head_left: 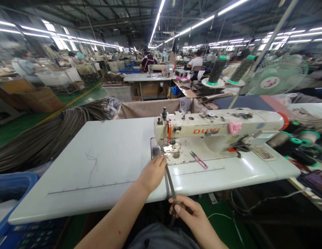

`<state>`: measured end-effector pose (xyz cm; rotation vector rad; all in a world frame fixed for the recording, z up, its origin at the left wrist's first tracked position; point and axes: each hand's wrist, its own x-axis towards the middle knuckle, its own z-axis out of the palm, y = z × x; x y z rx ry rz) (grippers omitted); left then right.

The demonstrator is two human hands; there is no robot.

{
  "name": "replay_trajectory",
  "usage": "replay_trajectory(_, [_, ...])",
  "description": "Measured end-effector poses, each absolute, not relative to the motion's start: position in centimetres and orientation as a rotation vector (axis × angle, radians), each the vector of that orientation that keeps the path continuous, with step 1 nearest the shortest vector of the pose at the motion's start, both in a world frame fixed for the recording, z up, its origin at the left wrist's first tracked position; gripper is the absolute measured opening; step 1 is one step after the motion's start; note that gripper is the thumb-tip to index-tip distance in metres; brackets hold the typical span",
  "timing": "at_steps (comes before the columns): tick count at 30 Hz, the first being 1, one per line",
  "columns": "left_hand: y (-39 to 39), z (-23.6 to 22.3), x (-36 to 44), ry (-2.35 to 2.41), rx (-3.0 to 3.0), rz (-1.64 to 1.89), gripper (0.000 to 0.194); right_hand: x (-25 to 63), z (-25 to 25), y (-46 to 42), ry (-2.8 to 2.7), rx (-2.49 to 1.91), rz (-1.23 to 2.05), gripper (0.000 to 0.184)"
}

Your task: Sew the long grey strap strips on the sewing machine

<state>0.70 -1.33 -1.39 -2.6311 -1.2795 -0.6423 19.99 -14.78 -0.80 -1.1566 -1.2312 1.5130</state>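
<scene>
A narrow dark fabric strip (171,180) runs from the needle area of the sewing machine (187,129) down over the table's front edge. Close to the presser foot, my left hand (155,172) presses its closed fingers on the strip's far end. My right hand (185,211) pinches the same strip between thumb and fingers, just beyond the table edge toward my body. Pink-handled thread snips (199,160) lie on the machine bed to the right of the needle. Whether the strip is under the presser foot cannot be made out.
The white sewing table (119,145) carries a loose tangle of thread (92,162) at left. Bundled dark strips (59,135) hang beyond its left side, above a blue bin (18,183). Thread cones (216,71) and a fan (277,76) stand at right. Other people work farther back.
</scene>
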Motion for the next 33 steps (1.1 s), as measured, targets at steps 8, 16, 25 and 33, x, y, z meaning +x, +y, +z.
replay_trajectory(8, [-1.2,-1.7,0.4,-1.232,-2.649,-0.714,0.033,20.1,1.6,-15.4,-1.200,-1.131,1.622,0.043])
replay_trajectory(16, [-1.1,-1.8,0.0,-1.140,-2.650,-0.767,0.032,20.0,1.8,-16.0,-1.119,-1.069,1.686,0.043])
replay_trajectory(25, [-1.0,-1.9,0.0,-1.128,-2.663,-0.827,0.034,20.1,2.1,-16.2,-1.141,-1.069,1.672,0.042])
replay_trajectory(33, [-1.4,-1.0,0.4,-1.256,-2.678,-0.697,0.028,20.4,2.2,-16.0,-1.317,-1.113,1.567,0.044])
